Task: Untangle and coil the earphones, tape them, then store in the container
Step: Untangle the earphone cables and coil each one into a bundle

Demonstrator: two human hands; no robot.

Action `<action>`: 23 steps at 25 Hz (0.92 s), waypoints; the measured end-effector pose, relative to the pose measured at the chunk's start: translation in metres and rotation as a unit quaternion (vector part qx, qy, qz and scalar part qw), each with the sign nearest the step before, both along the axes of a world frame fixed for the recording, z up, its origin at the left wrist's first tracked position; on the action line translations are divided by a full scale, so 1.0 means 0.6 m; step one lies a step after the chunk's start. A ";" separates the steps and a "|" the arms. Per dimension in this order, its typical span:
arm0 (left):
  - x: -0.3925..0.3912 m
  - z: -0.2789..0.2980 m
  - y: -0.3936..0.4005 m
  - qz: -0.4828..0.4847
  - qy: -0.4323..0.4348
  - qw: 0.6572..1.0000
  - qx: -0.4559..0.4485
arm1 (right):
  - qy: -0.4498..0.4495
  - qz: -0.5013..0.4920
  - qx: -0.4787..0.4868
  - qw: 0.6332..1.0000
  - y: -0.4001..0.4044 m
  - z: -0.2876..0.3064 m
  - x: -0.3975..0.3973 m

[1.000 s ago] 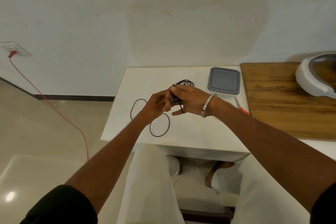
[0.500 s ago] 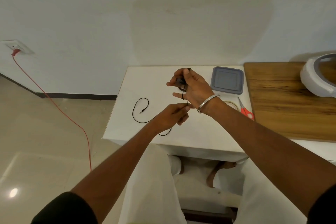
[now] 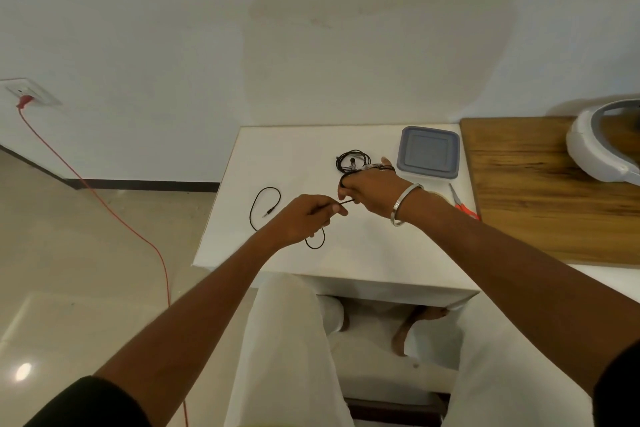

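Left hand [image 3: 304, 217] hides part of the earphones' cord [image 3: 265, 208].

Container [image 3: 428, 153] right of earphones [image 3: 353, 161] on table [image 3: 374, 253]; scissors [image 3: 464, 203] nearer, just beside board [image 3: 554, 204].

Right hand [image 3: 372, 189] hides tape roll, part of scissors [image 3: 464, 204]; white appliance [image 3: 602, 146] cropped.
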State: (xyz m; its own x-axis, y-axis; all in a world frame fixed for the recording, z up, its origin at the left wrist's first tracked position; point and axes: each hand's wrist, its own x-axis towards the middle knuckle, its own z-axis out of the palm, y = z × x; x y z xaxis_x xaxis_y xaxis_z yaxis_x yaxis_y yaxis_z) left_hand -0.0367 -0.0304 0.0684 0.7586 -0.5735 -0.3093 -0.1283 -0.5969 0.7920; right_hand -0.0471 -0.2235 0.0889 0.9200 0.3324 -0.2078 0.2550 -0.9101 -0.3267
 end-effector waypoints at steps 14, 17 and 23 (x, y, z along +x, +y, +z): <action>0.039 0.042 0.014 -0.029 -0.166 0.985 0.026 | 0.076 0.053 0.020 0.996 -0.001 -0.013 -0.023; 0.040 0.038 0.011 -0.013 -0.175 0.984 -0.015 | 0.106 0.041 0.107 0.988 0.009 -0.006 -0.022; 0.036 0.015 0.006 0.030 -0.156 0.984 -0.079 | 0.207 -0.017 0.407 0.890 0.031 0.025 -0.030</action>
State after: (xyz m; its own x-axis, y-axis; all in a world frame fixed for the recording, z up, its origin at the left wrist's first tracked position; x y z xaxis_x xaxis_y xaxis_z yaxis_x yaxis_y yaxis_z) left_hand -0.0152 -0.0269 0.0771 0.8360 -0.5476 0.0342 -0.3492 -0.4829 0.8031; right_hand -0.0652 -0.2048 0.1040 0.8336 0.5003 -0.2344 -0.0634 -0.3349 -0.9401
